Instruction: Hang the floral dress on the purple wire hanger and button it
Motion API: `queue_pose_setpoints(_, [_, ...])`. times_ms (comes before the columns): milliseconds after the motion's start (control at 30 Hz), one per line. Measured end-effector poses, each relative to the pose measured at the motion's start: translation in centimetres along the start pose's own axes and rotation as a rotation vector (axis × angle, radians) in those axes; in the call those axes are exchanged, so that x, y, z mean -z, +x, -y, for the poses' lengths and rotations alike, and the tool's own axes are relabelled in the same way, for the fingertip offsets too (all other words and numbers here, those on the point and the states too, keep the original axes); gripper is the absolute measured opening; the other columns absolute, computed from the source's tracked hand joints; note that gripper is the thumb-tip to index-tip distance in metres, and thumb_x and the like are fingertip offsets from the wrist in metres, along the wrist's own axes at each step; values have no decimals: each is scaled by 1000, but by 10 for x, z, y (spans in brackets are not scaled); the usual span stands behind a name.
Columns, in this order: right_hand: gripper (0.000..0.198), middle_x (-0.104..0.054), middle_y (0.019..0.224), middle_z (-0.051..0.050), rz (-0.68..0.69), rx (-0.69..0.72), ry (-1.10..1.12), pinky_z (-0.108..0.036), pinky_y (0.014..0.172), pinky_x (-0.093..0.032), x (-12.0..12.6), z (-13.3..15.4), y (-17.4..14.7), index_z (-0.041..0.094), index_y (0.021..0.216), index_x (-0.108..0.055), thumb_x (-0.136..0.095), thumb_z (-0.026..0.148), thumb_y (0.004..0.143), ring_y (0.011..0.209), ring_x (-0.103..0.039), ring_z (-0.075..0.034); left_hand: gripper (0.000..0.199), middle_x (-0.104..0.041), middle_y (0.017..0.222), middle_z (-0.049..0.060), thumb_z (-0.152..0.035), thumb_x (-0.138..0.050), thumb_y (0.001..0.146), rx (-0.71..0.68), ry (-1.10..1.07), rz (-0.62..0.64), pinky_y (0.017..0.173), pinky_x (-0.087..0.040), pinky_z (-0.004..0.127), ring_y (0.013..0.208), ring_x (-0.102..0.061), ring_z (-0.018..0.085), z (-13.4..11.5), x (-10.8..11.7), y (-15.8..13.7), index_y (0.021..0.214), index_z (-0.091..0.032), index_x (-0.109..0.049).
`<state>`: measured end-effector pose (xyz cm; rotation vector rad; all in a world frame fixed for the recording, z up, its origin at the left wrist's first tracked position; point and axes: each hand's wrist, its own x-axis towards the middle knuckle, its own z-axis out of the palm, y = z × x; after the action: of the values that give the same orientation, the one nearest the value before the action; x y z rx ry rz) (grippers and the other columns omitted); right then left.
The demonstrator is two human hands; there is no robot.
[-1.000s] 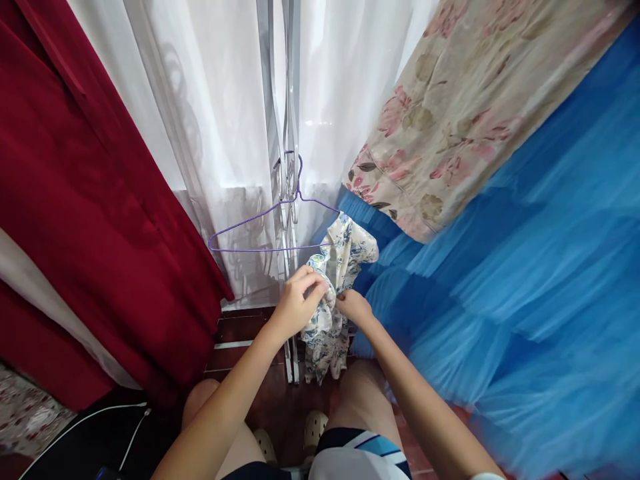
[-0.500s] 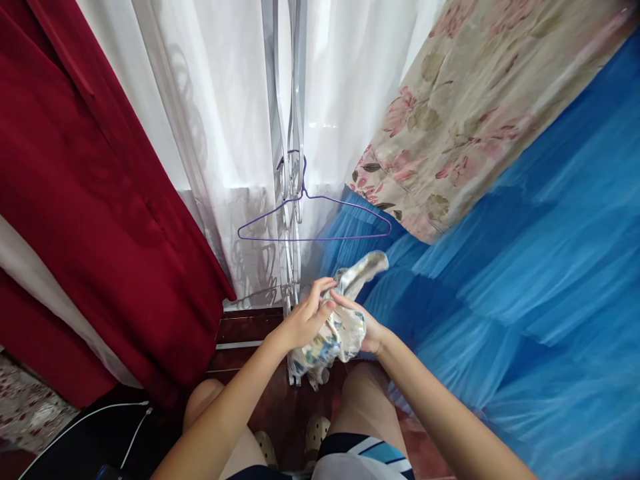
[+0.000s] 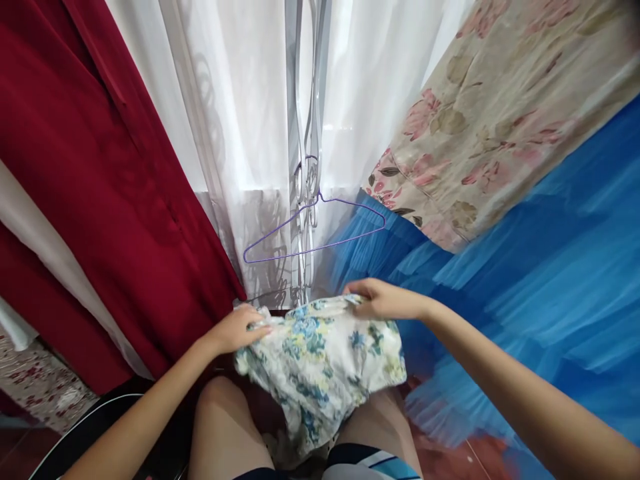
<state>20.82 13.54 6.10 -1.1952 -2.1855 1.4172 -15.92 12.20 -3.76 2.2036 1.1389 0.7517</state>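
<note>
Bg: white sheer curtain (image 3: 250,100) across the top centre w/ a metal window grille (image 3: 305,167) showing through it. Dark red curtain (image 3: 100,187) hangs down the left side. Beige floral curtain (image 3: 480,120) upper right, blue tulle fabric (image 3: 525,287) fills the right and runs down to the floor. Purple wire hanger (image 3: 310,233) hangs on the grille by its hook, bare, tilted a bit w/ its right end higher.

Below the hanger: small white garment w/ blue-green floral print (image 3: 325,353), held spread out flat between both hands, top edge roughly level, lower part sagging over the person's bare knees.

Left hand (image 3: 237,330) grips the garment's upper left corner, fingers curled in, cloth bunched under them. Right hand (image 3: 383,300) grips the upper right edge, thumb and fingers pinched on the cloth. Hands well apart, garment stretched between them. Garment sits just under the hanger, not touching it.

Bottom: person's legs, dark shorts w/ blue-white stripes (image 3: 360,463). Dark red floor (image 3: 440,460) lower right. Patterned cloth (image 3: 40,393) at far lower left.
</note>
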Motion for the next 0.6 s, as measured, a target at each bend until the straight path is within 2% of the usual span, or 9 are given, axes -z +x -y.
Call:
queue_pose_setpoints(67, [48,-60,65,1,-196,47,-80,-22,46,-33,10,5,14,16,123,-62,-65,26,76,50,-46,-12,31,-70,83,5,-48,-58,89,-86,288,0,96,-40,40,88,-60,22,7,36,7,79,-24,-75])
queue_pose_setpoints(133, [65,-53,56,5,-378,102,-185,-23,45,-28,18,8,33,17,141,-49,-64,32,80,45,-39,-11,30,-72,105,6,-44,-50,94,-99,471,-51,105,-33,47,104,-58,24,5,66,15,101,-28,-75])
queue_pose_setpoints(233, [65,-41,48,9,-567,171,-355,-24,50,-28,25,7,62,16,144,-47,-59,42,86,46,-35,-12,34,-67,124,9,-40,-44,97,-93,638,-153,110,-23,55,121,-52,28,-7,94,24,120,-29,-68])
queue_pose_setpoints(300, [51,-44,50,6,-637,172,-450,-25,54,-30,26,4,79,15,131,-60,-54,44,90,50,-40,-14,34,-62,134,9,-38,-44,97,-102,703,-229,112,-17,60,129,-47,30,-18,103,29,121,-28,-66])
queue_pose_setpoints(367, [37,-51,55,1,-696,147,-541,-26,56,-29,23,0,92,15,102,-71,-50,43,92,55,-44,-15,30,-55,142,8,-35,-43,97,-127,751,-289,112,-14,62,135,-41,32,-30,107,31,112,-27,-68])
queue_pose_setpoints(433, [36,-52,57,-2,-752,123,-598,-27,56,-26,17,-3,99,17,77,-66,-48,43,93,56,-43,-15,27,-50,148,6,-33,-43,97,-158,790,-332,112,-13,63,140,-35,34,-41,110,33,101,-25,-68])
queue_pose_setpoints(467, [37,-51,56,-1,-767,120,-606,-27,55,-24,14,-3,101,17,71,-62,-47,43,93,55,-42,-15,26,-48,149,5,-31,-43,97,-174,801,-345,112,-12,63,141,-32,34,-48,111,35,96,-24,-68])
queue_pose_setpoints(600, [38,-45,53,1,-722,192,-535,-26,54,-24,2,-1,100,19,66,-55,-46,45,92,54,-39,-14,25,-40,155,4,-29,-42,96,-240,745,-317,114,-14,61,143,-27,34,-71,110,58,93,-22,-66])
